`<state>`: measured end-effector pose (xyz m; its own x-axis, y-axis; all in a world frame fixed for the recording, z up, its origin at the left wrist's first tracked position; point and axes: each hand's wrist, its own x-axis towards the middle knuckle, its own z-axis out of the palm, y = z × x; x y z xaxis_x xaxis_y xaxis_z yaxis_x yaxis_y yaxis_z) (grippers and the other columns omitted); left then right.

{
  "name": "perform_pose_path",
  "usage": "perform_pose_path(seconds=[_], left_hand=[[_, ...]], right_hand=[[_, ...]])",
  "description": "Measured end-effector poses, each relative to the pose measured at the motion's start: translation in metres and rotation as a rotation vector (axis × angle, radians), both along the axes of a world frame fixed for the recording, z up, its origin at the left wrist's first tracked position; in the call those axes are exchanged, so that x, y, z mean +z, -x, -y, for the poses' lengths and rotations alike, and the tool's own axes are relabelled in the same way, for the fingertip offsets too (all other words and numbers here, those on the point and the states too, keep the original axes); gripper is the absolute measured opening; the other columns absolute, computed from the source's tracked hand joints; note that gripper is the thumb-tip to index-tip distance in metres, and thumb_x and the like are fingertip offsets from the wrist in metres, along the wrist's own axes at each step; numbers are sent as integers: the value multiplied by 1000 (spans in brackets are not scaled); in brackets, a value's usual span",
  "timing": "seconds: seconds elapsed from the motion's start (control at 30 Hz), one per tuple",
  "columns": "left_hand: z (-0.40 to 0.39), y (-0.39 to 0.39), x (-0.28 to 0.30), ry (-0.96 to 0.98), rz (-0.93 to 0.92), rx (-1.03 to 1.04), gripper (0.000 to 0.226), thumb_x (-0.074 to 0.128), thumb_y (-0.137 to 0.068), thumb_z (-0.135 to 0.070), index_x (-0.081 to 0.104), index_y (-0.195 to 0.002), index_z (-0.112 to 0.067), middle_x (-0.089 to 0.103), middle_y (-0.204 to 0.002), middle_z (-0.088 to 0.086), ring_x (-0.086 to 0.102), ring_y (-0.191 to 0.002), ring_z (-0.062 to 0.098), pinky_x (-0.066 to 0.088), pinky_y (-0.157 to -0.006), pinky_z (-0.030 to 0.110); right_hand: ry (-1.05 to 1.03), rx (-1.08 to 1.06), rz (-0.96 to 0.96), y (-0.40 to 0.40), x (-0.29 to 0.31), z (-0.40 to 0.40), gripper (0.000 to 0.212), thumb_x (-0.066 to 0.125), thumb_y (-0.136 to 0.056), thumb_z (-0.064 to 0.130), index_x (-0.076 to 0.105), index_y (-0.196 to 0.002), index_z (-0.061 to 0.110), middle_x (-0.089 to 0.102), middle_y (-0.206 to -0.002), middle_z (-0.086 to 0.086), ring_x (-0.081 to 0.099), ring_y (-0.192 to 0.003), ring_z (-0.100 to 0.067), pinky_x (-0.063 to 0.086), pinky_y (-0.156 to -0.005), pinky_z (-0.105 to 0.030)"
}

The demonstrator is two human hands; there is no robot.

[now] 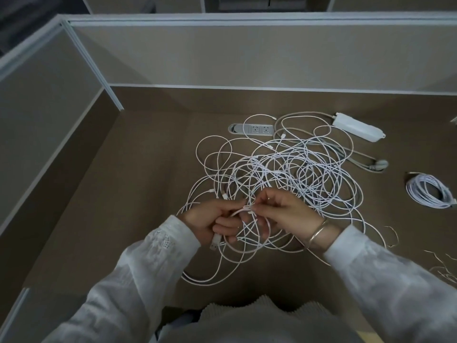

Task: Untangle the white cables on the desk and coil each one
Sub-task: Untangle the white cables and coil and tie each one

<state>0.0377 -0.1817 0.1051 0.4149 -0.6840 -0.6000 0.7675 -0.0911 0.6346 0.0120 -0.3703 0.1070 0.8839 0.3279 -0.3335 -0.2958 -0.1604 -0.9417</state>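
Observation:
A large tangle of thin white cables (284, 174) sprawls over the middle of the brown desk (138, 194). My left hand (210, 219) grips a cable near the tangle's front edge, and a white USB plug (214, 242) sticks out below its palm. My right hand (279, 209) pinches the same strand close to my left fingertips, where the two hands nearly meet. Loops of cable hang below both hands. One coiled white cable (430, 191) lies apart at the right.
A white power strip (357, 126) with a grey cord (366, 164) lies at the back right. A socket panel (252, 129) is set into the desk behind the tangle. Thin twist ties (393, 236) lie at the right edge. Partition walls (222, 58) close the back and left.

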Motion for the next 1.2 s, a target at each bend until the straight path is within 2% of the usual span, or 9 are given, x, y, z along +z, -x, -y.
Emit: perform_pose_path(seconds=[0.23,0.33,0.43,0.57,0.63,0.73,0.83,0.93,1.2], left_hand=[[-12,-5,-17,268,-227,279,35,40,-96,-28,59,-71,-12,11,-49,-8,9,-37,5,24,-26,13],[-29,-11,-18,383,-234,353,16,69,-84,-20,62,-74,-10,16,-50,-8,13,-37,5,26,-26,15],[-54,-21,-17,465,-189,461,24,84,-67,-11,61,-71,-10,18,-50,-9,14,-38,4,26,-25,17],[-93,-39,-26,652,-230,522,16,55,-94,-11,63,-85,-2,29,-55,-3,27,-44,9,36,-39,27],[-104,-44,-24,610,-187,626,17,52,-94,-11,62,-84,-2,29,-55,-3,27,-45,9,37,-39,27],[-101,-43,-17,419,-54,744,19,77,-67,-12,58,-68,-11,19,-50,-10,14,-41,2,26,-27,18],[-77,-37,-11,291,17,714,21,70,-76,-26,56,-66,-14,26,-42,-9,9,-41,4,16,-28,15],[-49,-28,-5,141,25,593,32,47,-88,-31,55,-62,-14,26,-41,-8,10,-35,3,10,-30,15],[-8,5,10,-150,172,61,35,49,-89,-39,46,-62,-16,24,-45,-3,14,-34,5,11,-38,11]], right_hand=[[-158,-217,-135,7,-17,4,15,56,-92,9,60,-105,1,68,-77,-15,65,-53,-22,57,-49,-32],[1,-226,13,13,-33,14,13,58,-91,10,65,-100,3,66,-68,-7,57,-45,-10,48,-46,-19],[128,-266,174,17,-51,32,11,63,-86,4,65,-91,15,63,-56,-1,53,-45,-8,45,-49,-19],[319,-266,322,22,-64,56,18,70,-82,5,63,-85,22,67,-64,-1,62,-58,-11,49,-64,-26],[423,-257,383,24,-66,62,17,71,-82,9,63,-82,24,69,-68,5,64,-65,-12,50,-69,-29],[549,-148,492,30,-59,57,23,74,-81,13,63,-78,34,65,-70,16,61,-67,-2,44,-64,-12],[519,36,601,42,-37,30,16,74,-80,23,67,-88,34,61,-69,26,59,-68,8,43,-64,-4],[465,162,665,44,-14,2,12,65,-79,38,70,-87,31,67,-78,19,61,-72,5,48,-67,-10],[738,113,956,14,10,-11,9,77,-73,25,71,-79,30,66,-77,14,61,-64,-8,52,-52,-29]])
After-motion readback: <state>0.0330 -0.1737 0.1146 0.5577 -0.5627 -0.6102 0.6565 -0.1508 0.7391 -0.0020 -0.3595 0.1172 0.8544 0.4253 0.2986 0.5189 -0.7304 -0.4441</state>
